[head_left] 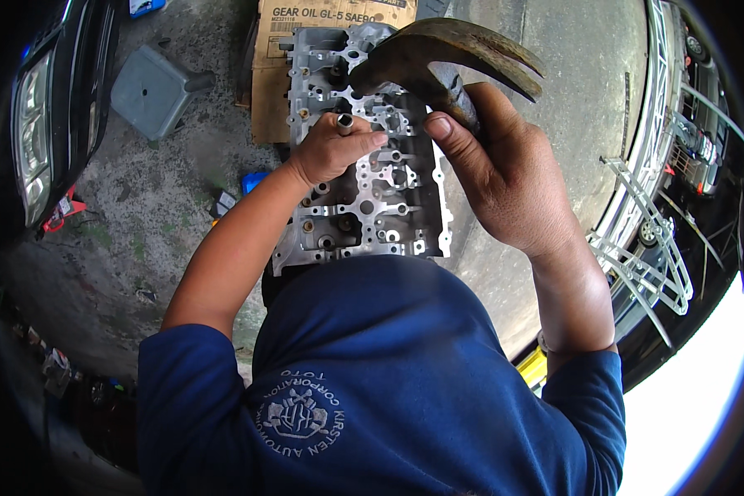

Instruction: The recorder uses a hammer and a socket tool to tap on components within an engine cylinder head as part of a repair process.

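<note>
Cylinder head (360, 186), at 12 o'clock. My hammer (438, 59), toward 1 o'clock, overlaps it in view; my right hand (521, 182), at 2, is wrapped closed about the hammer. My left hand (329, 154), at 11, is curled round a tube (345, 124) (lower end hidden). A tilted tube could cause a glancing blow, bruising my left hand.

The wide fisheye camera sits on the person's head and looks down, from quite near, over the blue shirt (422, 364) at 6 o'clock. The cylinder head (374, 220) lies toward 12 o'clock, and the right hand (517, 182), toward 2 o'clock, appears nearer to the lens than the left hand (332, 154), toward 11 o'clock.
</note>
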The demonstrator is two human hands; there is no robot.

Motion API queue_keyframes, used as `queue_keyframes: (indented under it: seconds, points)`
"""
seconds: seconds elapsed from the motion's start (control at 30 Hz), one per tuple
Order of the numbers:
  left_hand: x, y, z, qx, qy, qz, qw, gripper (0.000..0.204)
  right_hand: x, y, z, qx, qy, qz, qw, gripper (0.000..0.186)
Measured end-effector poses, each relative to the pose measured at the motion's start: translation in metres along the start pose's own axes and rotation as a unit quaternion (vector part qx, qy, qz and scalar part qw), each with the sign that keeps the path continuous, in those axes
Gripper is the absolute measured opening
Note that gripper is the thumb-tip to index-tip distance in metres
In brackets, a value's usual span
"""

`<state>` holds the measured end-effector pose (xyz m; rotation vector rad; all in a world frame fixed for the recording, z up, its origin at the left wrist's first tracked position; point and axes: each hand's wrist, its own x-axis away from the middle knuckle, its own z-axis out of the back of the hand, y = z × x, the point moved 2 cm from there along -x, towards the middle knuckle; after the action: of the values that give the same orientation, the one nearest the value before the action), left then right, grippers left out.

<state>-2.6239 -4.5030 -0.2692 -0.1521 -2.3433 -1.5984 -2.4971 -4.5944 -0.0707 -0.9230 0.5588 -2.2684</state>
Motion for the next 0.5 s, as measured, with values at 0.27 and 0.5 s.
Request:
queue_keyframes:
  seconds: [0.27,0.5]
  points:
    - [0.0,-0.004,0.0,0.032,-0.003,0.004,0.999,0.045,0.004,-0.019,0.01,0.008,-0.009,0.008,1.0,0.031]
    - [-0.009,-0.018,-0.006,0.084,-0.011,-0.022,0.996,0.045,0.0,-0.01,-0.009,0.067,-0.051,-0.024,0.996,0.038]
